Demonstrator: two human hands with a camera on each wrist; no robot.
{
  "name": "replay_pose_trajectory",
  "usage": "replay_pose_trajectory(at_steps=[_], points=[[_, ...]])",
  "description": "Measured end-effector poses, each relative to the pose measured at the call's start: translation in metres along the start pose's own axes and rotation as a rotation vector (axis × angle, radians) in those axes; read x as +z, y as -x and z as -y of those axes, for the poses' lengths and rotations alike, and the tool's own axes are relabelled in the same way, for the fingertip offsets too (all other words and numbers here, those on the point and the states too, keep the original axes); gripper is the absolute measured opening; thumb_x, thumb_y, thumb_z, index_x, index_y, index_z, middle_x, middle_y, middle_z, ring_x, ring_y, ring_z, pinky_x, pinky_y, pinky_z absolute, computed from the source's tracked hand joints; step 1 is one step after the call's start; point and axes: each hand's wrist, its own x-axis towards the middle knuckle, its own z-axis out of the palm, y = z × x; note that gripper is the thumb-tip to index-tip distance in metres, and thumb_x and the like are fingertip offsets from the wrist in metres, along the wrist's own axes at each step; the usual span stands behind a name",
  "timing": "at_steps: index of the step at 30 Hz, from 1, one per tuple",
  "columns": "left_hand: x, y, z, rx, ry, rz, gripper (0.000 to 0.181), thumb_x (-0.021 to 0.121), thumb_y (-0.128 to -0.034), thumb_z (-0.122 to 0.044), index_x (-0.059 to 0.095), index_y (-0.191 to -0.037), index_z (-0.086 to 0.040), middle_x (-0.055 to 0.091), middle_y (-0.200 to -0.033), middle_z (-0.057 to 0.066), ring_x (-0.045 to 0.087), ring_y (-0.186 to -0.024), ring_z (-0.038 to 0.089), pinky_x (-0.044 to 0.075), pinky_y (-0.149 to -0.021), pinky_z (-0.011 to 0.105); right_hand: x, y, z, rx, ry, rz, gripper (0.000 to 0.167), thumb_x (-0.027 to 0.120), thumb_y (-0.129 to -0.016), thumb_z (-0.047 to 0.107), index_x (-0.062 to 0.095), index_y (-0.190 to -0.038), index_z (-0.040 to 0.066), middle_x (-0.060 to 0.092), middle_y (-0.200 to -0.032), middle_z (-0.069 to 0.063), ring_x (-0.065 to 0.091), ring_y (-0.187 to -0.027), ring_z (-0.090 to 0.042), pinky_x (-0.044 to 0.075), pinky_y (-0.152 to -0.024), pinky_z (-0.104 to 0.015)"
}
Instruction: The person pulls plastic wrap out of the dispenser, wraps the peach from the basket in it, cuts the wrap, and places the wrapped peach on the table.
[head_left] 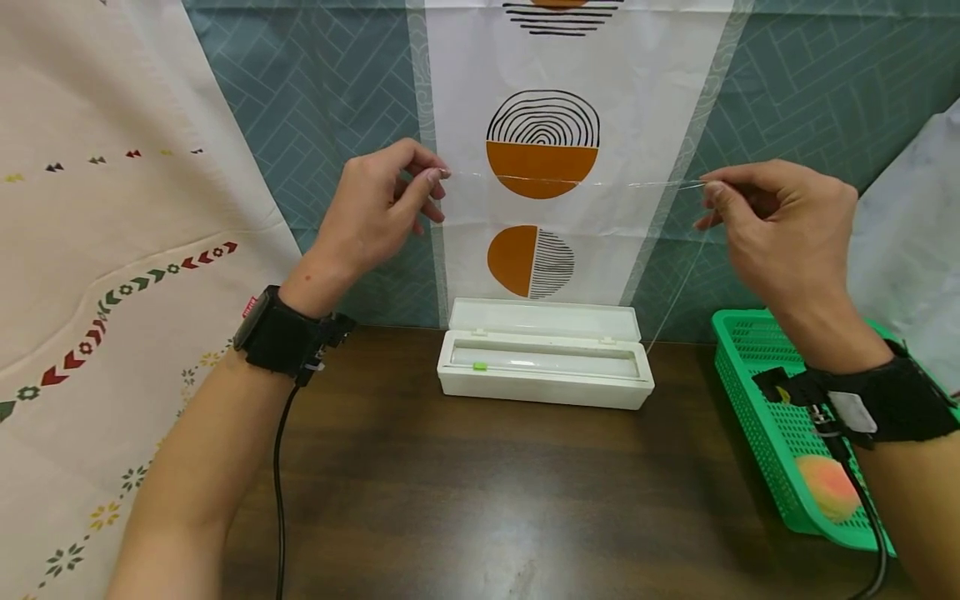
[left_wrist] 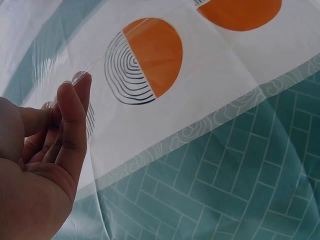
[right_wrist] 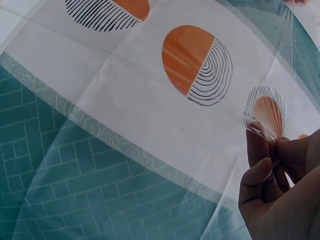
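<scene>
One clear plastic film (head_left: 558,180) is stretching between my left hand (head_left: 381,200) and my right hand (head_left: 789,217), its upper edge showing as a thin, nearly level line. My left thumb and forefinger are pinching one end, and my right thumb and forefinger are pinching the other, so both hands are closing narrowly on the film while standing well apart. At each set of fingertips, the film is gathering into fine creases, as both wrist views are showing. From my right hand, a thin line of it is running down to the right end of a white box (head_left: 543,385).

That box is sitting on the tabletop (head_left: 420,492), below and between my hands, its lid (head_left: 543,318) standing open at the back. Near the left end of its front, a small green slider (head_left: 480,367) is showing. Under my right forearm, a green basket (head_left: 757,425) is holding a peach (head_left: 825,487). Behind the film, a teal-and-white cloth (head_left: 322,92) is hanging, its orange half-discs showing through. Black straps (head_left: 279,335) are circling both my wrists.
</scene>
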Motion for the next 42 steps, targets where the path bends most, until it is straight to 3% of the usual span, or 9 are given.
replay_pose_trajectory(at_steps=[7,18,23,33,42], points=[[-0.002,-0.001,-0.002,0.006,-0.017,-0.009,0.024,0.058,-0.1106,-0.019,0.069,-0.123,-0.002,0.070,-0.096,0.006,0.072,-0.074,0.008,0.057,-0.066,0.022,-0.002,-0.003,0.002,0.013,0.005,0.017,0.020,0.071,-0.103,0.018,0.083,-0.115,0.007,0.066,-0.087,0.031,0.066,-0.074,0.010,0.046,-0.064,-0.012],[-0.003,-0.006,-0.006,0.025,-0.013,-0.011,0.024,0.055,-0.1119,-0.018,0.070,-0.122,-0.002,0.070,-0.094,0.005,0.071,-0.073,0.006,0.056,-0.063,0.023,-0.007,-0.006,0.004,0.019,0.028,0.014,0.021,0.071,-0.103,0.018,0.083,-0.115,0.007,0.063,-0.087,0.036,0.065,-0.075,0.012,0.043,-0.060,-0.011],[-0.006,-0.007,-0.010,0.019,-0.019,-0.008,0.025,0.054,-0.1122,-0.019,0.069,-0.123,-0.002,0.070,-0.096,0.005,0.073,-0.076,0.010,0.056,-0.065,0.022,-0.009,-0.008,0.005,0.004,0.047,0.014,0.022,0.070,-0.104,0.019,0.082,-0.116,0.006,0.062,-0.085,0.037,0.064,-0.074,0.013,0.041,-0.058,-0.012],[-0.013,-0.008,-0.016,0.017,-0.016,-0.009,0.026,0.054,-0.1122,-0.019,0.070,-0.123,-0.002,0.070,-0.096,0.006,0.075,-0.078,0.017,0.057,-0.067,0.021,-0.009,-0.013,0.010,0.053,0.031,0.024,0.024,0.068,-0.105,0.019,0.081,-0.119,0.005,0.063,-0.086,0.032,0.065,-0.076,0.011,0.045,-0.065,-0.009],[-0.018,-0.011,-0.023,0.022,-0.045,-0.020,0.026,0.055,-0.1118,-0.020,0.070,-0.125,-0.004,0.070,-0.099,0.005,0.073,-0.076,0.005,0.056,-0.069,0.020,-0.014,-0.015,0.014,0.041,0.038,0.004,0.025,0.065,-0.107,0.018,0.080,-0.120,0.003,0.063,-0.089,0.030,0.064,-0.077,0.011,0.046,-0.068,-0.011]])
